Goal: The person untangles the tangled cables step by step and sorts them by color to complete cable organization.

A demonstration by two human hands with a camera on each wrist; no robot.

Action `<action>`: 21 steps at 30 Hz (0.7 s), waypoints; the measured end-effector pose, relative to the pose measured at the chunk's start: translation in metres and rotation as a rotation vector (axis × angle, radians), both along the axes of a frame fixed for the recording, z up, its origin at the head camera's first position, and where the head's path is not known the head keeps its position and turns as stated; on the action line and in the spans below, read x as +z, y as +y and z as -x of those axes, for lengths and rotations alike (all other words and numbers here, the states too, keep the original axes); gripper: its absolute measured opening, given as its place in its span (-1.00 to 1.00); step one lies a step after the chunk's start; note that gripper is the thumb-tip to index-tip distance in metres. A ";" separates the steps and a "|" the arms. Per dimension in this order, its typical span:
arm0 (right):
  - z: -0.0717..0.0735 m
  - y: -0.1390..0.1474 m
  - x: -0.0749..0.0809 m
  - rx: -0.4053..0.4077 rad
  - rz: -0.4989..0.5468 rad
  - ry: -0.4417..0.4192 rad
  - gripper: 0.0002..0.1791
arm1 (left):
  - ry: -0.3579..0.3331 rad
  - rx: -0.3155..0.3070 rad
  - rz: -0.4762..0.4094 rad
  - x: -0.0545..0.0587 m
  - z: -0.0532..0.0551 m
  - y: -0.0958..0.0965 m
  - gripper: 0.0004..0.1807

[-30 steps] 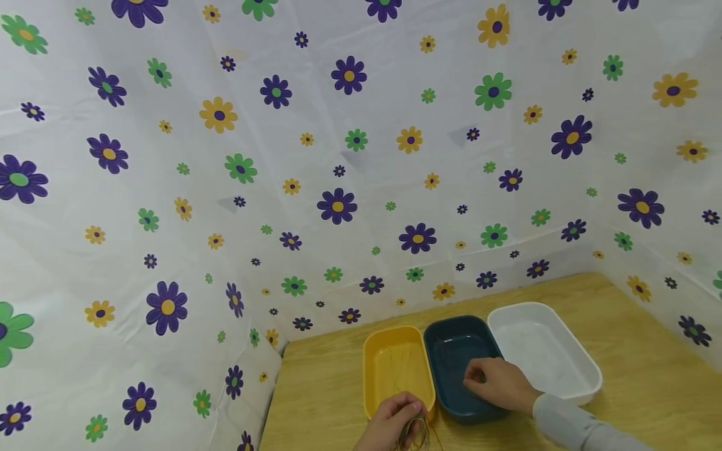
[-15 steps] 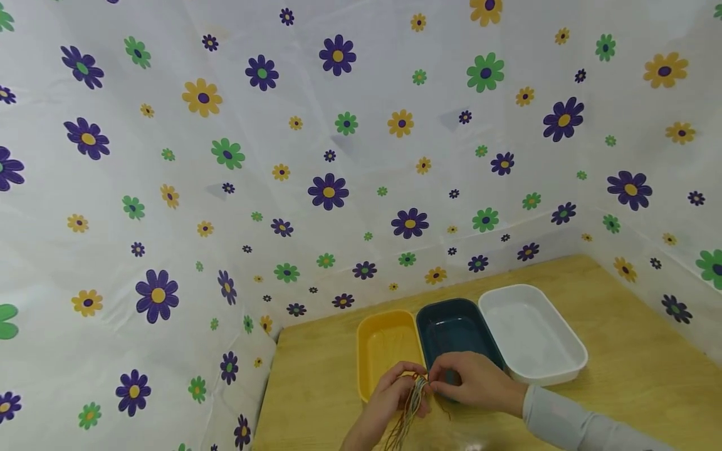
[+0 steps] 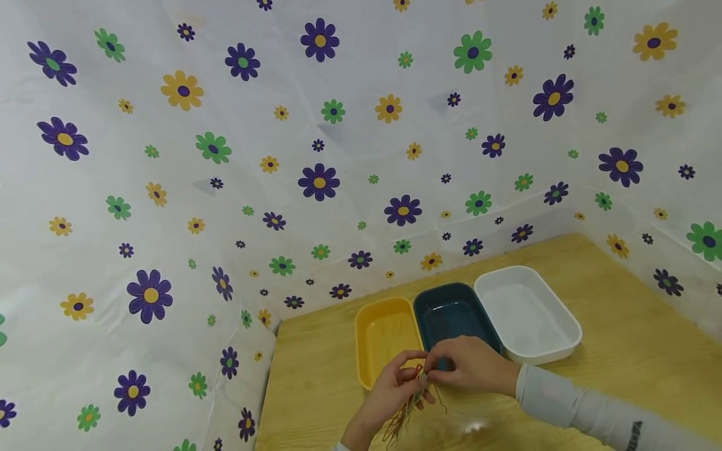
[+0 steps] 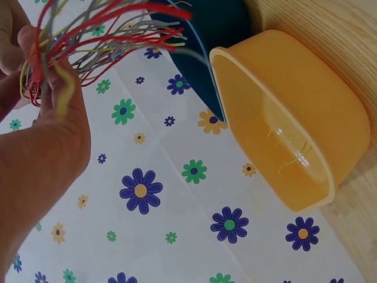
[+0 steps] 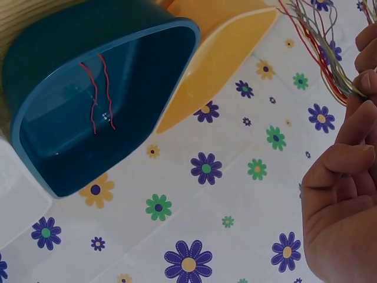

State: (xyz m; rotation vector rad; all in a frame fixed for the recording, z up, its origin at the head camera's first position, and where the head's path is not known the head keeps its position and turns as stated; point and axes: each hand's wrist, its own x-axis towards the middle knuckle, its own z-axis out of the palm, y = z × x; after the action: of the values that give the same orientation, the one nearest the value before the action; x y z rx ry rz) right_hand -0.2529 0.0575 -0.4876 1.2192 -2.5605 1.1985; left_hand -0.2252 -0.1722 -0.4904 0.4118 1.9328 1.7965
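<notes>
Left hand (image 3: 388,391) grips the thread bundle (image 5: 339,76), which slants toward the tabletop (image 3: 316,369)'s near edge. Right hand (image 3: 470,366) pinches its top.

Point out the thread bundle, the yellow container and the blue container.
Thread bundle (image 4: 126,42): left wrist view, middle of the strands.
Yellow container (image 4: 318,82): left wrist view, outer wall.
Blue container (image 5: 70,35): right wrist view, outer wall.

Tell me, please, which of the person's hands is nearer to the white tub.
Right: the right hand is at the near end of the blue tub, just left of the white tub; the left hand is farther left, by the yellow tub.
</notes>
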 end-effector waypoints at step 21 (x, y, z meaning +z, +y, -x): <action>0.008 0.008 0.006 0.138 -0.130 0.051 -0.89 | 0.007 -0.226 -0.094 -0.006 -0.002 -0.001 -0.42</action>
State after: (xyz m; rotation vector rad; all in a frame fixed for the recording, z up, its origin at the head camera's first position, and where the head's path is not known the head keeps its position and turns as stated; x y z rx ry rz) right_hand -0.2606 0.0650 -0.4820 1.4550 -2.5901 1.0224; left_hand -0.2233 -0.1736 -0.4961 0.6423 1.7336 1.7436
